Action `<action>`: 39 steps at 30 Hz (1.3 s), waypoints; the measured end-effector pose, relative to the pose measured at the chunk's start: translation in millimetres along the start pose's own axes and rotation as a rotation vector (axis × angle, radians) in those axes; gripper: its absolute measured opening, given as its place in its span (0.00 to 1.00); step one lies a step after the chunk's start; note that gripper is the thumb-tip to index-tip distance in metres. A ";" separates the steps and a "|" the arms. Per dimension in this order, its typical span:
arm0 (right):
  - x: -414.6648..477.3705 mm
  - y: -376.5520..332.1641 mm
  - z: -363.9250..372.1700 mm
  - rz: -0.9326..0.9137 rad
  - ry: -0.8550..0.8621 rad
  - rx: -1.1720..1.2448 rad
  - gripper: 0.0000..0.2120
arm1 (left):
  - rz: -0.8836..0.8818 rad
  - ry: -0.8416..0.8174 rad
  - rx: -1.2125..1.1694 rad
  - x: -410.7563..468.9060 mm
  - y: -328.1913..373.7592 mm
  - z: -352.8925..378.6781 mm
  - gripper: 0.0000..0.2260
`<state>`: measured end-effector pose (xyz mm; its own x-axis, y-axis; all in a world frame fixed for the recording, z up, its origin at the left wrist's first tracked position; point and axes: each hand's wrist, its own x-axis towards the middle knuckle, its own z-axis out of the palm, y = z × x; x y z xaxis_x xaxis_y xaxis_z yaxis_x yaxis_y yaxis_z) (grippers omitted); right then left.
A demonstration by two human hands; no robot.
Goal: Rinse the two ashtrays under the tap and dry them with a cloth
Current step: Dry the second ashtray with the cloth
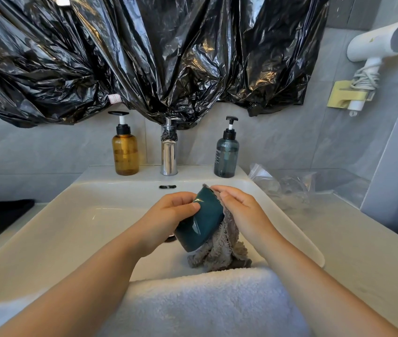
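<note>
grey-blue pump bottle [226, 156], label letters "POO"

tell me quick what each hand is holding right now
Left hand: grips the teal ashtray, which is tilted.
Right hand: pinches the grey cloth against the ashtray's rim.

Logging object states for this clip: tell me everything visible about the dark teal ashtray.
The ashtray is a glossy dark teal, round, cup-like vessel, seemingly glazed ceramic, with bright highlights. It is tilted above the white sink, its lower end nearer the camera. The left hand grips its side; the right hand holds a grey fluffy cloth against its other side.
</note>
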<state>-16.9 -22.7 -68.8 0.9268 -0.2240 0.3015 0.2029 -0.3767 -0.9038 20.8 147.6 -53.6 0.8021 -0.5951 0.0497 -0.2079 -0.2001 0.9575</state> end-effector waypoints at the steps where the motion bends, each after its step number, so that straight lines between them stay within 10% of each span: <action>1: -1.2 -0.5 1.0 0.000 -0.016 -0.010 0.15 | -0.008 -0.010 -0.033 1.4 -1.1 -0.2 0.11; 24: -7.4 1.6 5.0 -0.312 -0.057 -0.371 0.19 | 0.061 0.016 0.095 -0.2 -2.7 0.0 0.07; 30: 2.0 0.9 -0.4 0.008 0.016 0.033 0.17 | 0.115 -0.019 0.077 -4.5 -0.7 0.6 0.09; 39: -2.1 -1.0 4.1 -0.039 -0.023 -0.004 0.16 | 0.005 -0.071 -0.152 1.8 -2.5 -0.4 0.07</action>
<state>-17.7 -18.1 -69.8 0.9252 -0.1881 0.3297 0.2383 -0.3883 -0.8902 23.0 147.4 -55.7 0.7584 -0.6506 0.0390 -0.1202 -0.0809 0.9894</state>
